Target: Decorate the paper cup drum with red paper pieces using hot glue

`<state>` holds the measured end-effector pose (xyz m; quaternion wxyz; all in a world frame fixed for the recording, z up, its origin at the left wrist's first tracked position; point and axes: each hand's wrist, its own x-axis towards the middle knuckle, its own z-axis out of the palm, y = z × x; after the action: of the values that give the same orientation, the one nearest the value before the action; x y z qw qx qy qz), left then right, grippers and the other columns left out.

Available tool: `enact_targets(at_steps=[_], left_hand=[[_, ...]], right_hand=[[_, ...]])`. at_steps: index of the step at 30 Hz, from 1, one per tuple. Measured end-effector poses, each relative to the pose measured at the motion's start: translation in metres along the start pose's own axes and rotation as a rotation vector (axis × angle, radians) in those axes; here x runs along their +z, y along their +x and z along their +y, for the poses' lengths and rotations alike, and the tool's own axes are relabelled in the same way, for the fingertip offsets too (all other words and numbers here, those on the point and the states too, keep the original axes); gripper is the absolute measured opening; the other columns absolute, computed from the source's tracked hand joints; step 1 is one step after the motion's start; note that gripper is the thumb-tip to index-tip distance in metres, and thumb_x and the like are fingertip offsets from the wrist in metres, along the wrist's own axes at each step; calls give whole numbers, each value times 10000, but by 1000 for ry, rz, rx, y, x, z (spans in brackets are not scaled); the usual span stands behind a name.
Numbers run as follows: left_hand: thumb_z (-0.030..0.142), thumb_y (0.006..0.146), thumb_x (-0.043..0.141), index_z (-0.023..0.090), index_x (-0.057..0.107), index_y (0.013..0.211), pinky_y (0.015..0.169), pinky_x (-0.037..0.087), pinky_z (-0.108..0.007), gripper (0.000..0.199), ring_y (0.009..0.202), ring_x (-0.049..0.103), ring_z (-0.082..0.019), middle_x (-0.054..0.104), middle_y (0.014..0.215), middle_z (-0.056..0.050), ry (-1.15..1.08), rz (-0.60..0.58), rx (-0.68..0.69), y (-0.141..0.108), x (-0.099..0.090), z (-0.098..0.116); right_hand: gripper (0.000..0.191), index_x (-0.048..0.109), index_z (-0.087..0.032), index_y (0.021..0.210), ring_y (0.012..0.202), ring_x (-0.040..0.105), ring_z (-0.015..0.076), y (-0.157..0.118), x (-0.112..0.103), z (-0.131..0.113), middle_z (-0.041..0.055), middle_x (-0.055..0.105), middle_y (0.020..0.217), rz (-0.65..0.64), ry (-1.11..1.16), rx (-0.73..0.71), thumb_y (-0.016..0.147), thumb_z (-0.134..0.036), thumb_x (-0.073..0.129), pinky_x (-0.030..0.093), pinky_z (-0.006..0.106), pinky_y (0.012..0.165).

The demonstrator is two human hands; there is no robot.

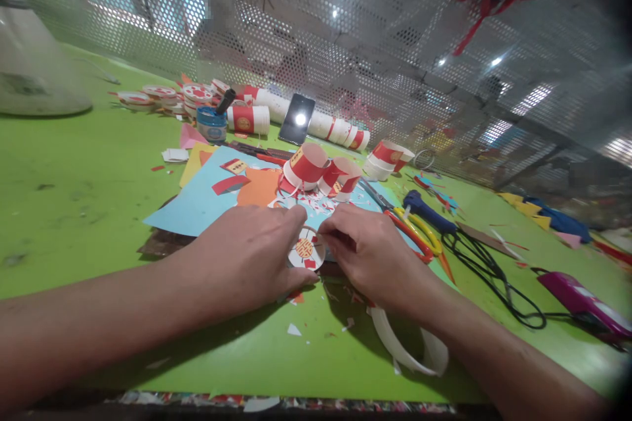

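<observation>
A small white paper disc [306,248] with an orange round pattern and red pieces on it lies between my hands. My left hand [251,250] grips the disc's left edge, its thumb below and a finger above. At the disc's right edge my right hand [368,250] is pinched; what it holds, if anything, is too small to name. Under and beyond the hands are a light blue sheet [190,200] and an orange paper piece [257,187]. Cut red-and-white paper cups [307,168] stand just past the fingers.
Scissors with orange and yellow handles [419,233] lie to the right, beside a blue tool [429,210] with a black cord and a magenta device [585,302]. A white paper ring [409,345] sits near the front. Behind are a blue jar [211,123] and a phone [297,119].
</observation>
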<state>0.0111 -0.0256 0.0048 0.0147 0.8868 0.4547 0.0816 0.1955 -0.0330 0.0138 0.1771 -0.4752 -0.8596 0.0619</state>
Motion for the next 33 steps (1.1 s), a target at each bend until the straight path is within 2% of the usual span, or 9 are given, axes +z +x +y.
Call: enact_targets(at_steps=[13, 27, 33], left_hand=[[483, 798, 576, 180, 546, 898, 478, 294, -314, 321, 660, 673, -326, 691, 710, -80, 16, 7, -7, 0, 0, 2], [504, 805, 567, 181, 553, 910, 481, 312, -319, 340, 663, 674, -323, 694, 725, -80, 23, 38, -1, -1, 3, 0], [505, 809, 561, 182, 548, 894, 479, 305, -320, 335, 653, 668, -318, 690, 714, -79, 19, 48, 16, -2, 4, -1]], right_hand=[[137, 659, -118, 734, 668, 528, 123, 3, 2, -2, 21, 623, 709, 17, 83, 50, 839, -54, 599, 380, 253, 604], [180, 611, -116, 721, 676, 501, 155, 1, 5, -6, 41, 579, 703, 76, -47, -22, 841, -31, 508, 336, 288, 605], [135, 617, -122, 749, 660, 505, 136, 0, 3, -4, 28, 587, 710, 136, -32, -31, 834, -39, 551, 346, 273, 599]])
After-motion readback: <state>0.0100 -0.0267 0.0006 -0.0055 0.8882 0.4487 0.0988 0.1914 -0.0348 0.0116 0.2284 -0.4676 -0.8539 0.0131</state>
